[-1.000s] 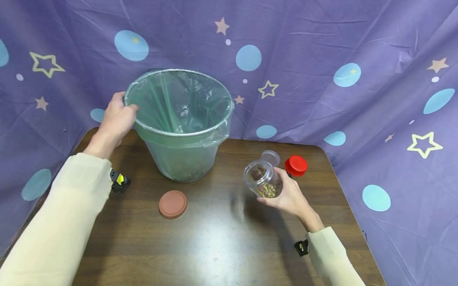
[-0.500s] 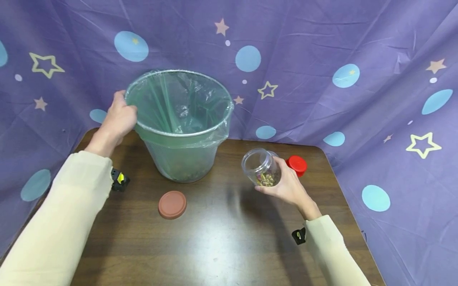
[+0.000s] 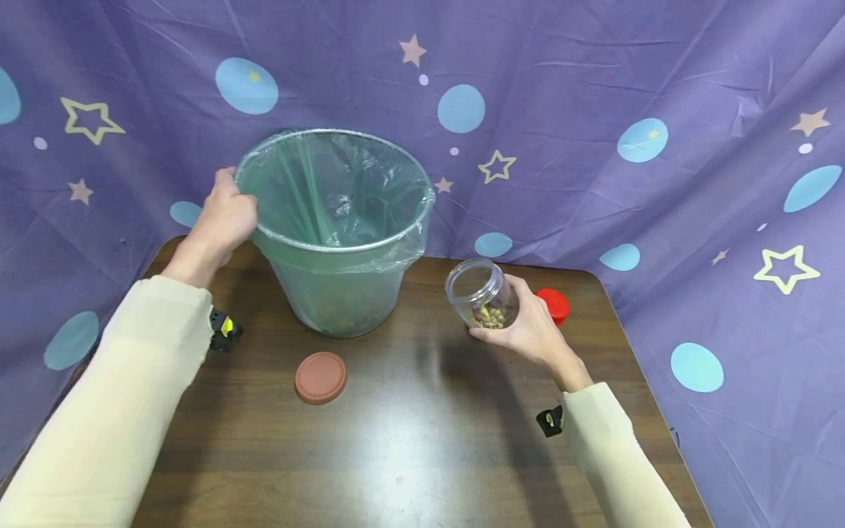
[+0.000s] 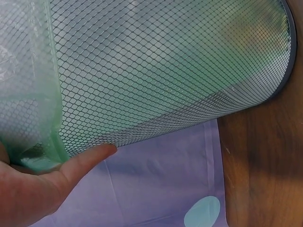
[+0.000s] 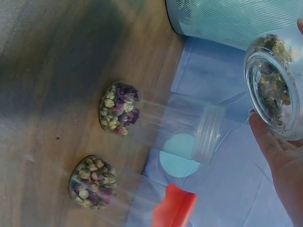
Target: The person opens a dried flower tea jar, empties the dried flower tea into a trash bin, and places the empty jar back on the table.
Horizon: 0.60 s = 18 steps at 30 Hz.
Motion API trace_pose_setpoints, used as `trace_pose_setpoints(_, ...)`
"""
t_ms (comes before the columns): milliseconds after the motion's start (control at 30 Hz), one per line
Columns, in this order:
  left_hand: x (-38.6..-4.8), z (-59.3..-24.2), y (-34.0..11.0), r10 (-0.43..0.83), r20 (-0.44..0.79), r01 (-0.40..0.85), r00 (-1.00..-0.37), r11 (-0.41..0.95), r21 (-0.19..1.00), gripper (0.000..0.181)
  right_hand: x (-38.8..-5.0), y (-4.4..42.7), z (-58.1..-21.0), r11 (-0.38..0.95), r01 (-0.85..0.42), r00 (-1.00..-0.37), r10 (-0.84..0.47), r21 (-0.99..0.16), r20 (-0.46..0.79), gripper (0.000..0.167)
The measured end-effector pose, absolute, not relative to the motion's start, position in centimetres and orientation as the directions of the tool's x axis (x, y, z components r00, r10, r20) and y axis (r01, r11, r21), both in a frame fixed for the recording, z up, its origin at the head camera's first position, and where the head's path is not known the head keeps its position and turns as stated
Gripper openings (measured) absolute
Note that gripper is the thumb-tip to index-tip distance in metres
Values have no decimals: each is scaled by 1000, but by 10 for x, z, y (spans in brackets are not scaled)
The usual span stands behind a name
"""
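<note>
My left hand (image 3: 223,220) grips the left rim of a mesh wastebasket (image 3: 337,293) with a pale green bin liner (image 3: 376,257) folded over its edge. In the left wrist view the fingers (image 4: 87,158) lie against the liner and the mesh. To the right of the basket, my right hand (image 3: 533,323) holds a clear, lidless jar (image 3: 480,299) above the table. The jar leans with its mouth toward the upper left. Dried flower buds (image 3: 488,316) gather in its lower part.
Two more jars stand near the back right: an uncapped clear jar (image 5: 170,123) and one with a red lid (image 5: 174,208), both with dried flowers at the bottom. A terracotta-coloured lid (image 3: 320,378) lies on the wooden table (image 3: 370,469). A purple curtain (image 3: 561,88) hangs behind.
My right hand has lifted the jar higher and farther back; it now covers the uncapped jar in the head view. The left hand stays on the rim.
</note>
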<state>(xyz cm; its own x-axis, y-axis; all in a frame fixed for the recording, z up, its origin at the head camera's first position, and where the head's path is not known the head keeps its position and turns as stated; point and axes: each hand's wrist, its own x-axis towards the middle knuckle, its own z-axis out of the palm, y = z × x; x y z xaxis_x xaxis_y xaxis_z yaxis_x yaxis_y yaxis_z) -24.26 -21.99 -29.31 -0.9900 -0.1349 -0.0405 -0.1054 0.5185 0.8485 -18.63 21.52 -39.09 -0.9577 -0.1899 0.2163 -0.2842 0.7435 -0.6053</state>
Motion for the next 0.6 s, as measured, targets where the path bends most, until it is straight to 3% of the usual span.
trace_pose_setpoints(600,-244,-294,-218,-161,-38,-118,-986,522,845,65,-207,212,-353,746,-328,-943,-224,-580,246,97)
